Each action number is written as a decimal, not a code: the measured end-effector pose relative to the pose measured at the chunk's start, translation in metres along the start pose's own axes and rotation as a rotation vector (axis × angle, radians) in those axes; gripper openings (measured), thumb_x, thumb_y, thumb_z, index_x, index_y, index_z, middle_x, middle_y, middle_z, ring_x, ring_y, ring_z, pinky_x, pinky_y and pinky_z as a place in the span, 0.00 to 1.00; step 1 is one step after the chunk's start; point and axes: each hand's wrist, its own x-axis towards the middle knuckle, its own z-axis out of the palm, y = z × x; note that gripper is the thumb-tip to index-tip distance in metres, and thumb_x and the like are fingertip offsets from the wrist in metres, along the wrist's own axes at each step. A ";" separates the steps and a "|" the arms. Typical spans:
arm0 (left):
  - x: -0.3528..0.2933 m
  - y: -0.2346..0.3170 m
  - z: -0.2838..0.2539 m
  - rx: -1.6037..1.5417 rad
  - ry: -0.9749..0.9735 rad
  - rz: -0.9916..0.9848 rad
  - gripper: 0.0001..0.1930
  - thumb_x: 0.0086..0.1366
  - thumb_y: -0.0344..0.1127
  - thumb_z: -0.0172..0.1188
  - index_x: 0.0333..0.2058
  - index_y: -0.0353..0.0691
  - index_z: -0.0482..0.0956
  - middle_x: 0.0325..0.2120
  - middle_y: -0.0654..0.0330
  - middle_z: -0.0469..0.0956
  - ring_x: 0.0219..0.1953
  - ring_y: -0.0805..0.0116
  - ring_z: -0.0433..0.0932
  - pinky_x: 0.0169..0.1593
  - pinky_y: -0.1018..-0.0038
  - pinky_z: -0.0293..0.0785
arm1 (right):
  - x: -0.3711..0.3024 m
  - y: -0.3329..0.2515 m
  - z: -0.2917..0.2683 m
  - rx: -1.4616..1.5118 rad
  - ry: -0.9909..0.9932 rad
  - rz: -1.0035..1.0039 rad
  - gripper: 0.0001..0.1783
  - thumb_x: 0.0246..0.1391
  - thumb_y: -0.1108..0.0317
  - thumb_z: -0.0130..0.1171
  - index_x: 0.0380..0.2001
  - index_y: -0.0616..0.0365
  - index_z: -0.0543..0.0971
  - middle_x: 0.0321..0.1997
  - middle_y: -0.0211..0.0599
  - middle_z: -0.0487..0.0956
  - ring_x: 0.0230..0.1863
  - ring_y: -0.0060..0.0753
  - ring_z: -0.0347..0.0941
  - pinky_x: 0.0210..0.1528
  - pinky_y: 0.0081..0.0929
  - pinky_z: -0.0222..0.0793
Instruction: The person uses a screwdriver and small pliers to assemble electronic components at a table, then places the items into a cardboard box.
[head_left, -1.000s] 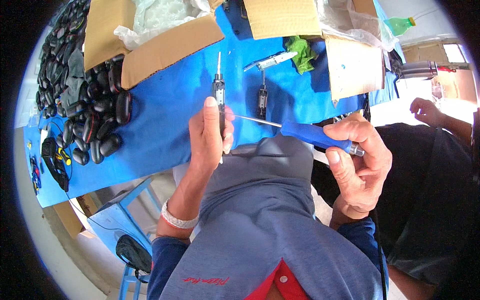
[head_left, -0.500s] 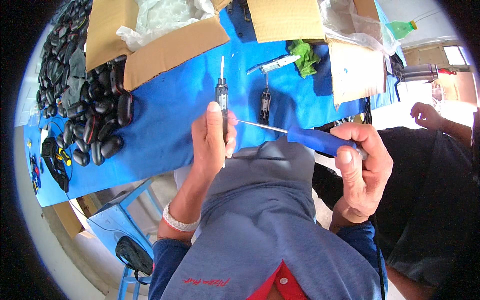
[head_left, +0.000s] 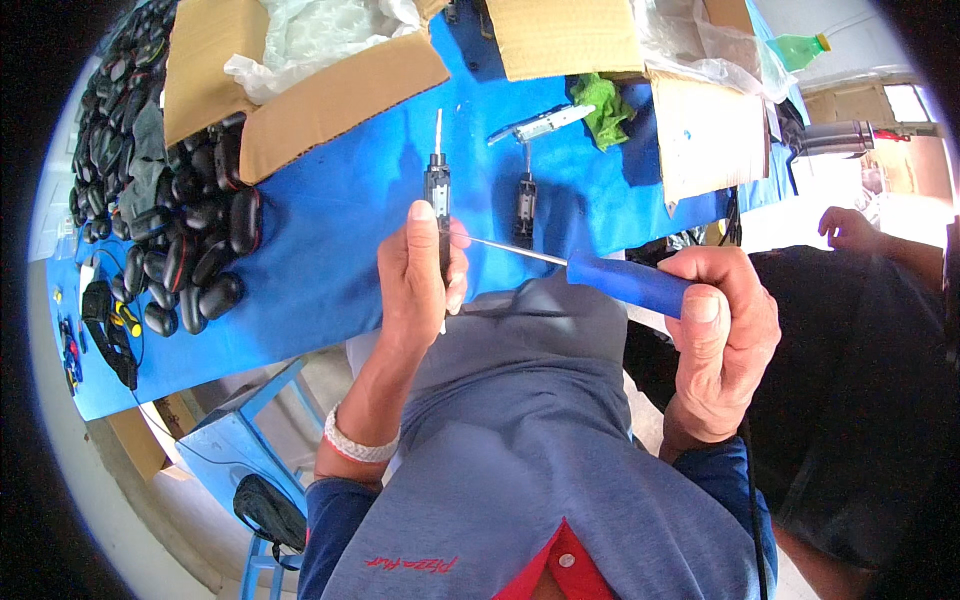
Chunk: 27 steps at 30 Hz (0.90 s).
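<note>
Left grip [head_left: 415, 270] pinches a black device [head_left: 438, 185]; at its four o'clock, right grip [head_left: 735, 335] clasps a blue screwdriver [head_left: 625, 285]. The tabletop [head_left: 330, 235] bears black cases [head_left: 190, 225] at nine, cardboard box [head_left: 345, 105] ten, green cloth [head_left: 603, 110] two.

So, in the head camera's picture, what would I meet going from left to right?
Pile of black rounded cases → left hand holding a slim dark device → second slim device → crumpled green cloth → right hand holding a blue-handled screwdriver → another person's hand.
</note>
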 end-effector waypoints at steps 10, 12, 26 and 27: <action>-0.001 0.000 0.001 -0.003 0.000 0.000 0.30 0.70 0.60 0.38 0.27 0.35 0.69 0.09 0.66 0.63 0.09 0.80 0.60 0.11 0.80 0.55 | 0.008 0.005 0.003 0.042 -0.009 -0.279 0.22 0.57 0.54 0.55 0.41 0.64 0.75 0.27 0.42 0.77 0.29 0.36 0.74 0.33 0.28 0.68; -0.001 0.000 0.000 -0.007 -0.003 0.001 0.30 0.70 0.60 0.38 0.27 0.35 0.69 0.10 0.66 0.63 0.09 0.79 0.60 0.11 0.80 0.55 | 0.005 0.005 0.004 0.047 0.032 -0.163 0.25 0.59 0.49 0.52 0.42 0.64 0.73 0.25 0.39 0.76 0.25 0.30 0.72 0.30 0.24 0.66; 0.000 -0.001 -0.001 -0.036 -0.018 -0.017 0.30 0.70 0.60 0.39 0.27 0.35 0.69 0.10 0.65 0.63 0.09 0.79 0.60 0.11 0.79 0.55 | 0.009 0.006 0.007 0.073 0.070 -0.251 0.16 0.55 0.62 0.58 0.38 0.66 0.74 0.31 0.41 0.76 0.31 0.30 0.73 0.34 0.24 0.67; -0.001 -0.001 -0.001 -0.039 -0.012 -0.017 0.30 0.70 0.60 0.39 0.27 0.35 0.69 0.10 0.66 0.63 0.09 0.79 0.60 0.11 0.79 0.55 | 0.009 0.005 0.009 0.074 0.096 -0.202 0.18 0.55 0.60 0.58 0.38 0.66 0.74 0.30 0.40 0.76 0.29 0.29 0.73 0.33 0.24 0.67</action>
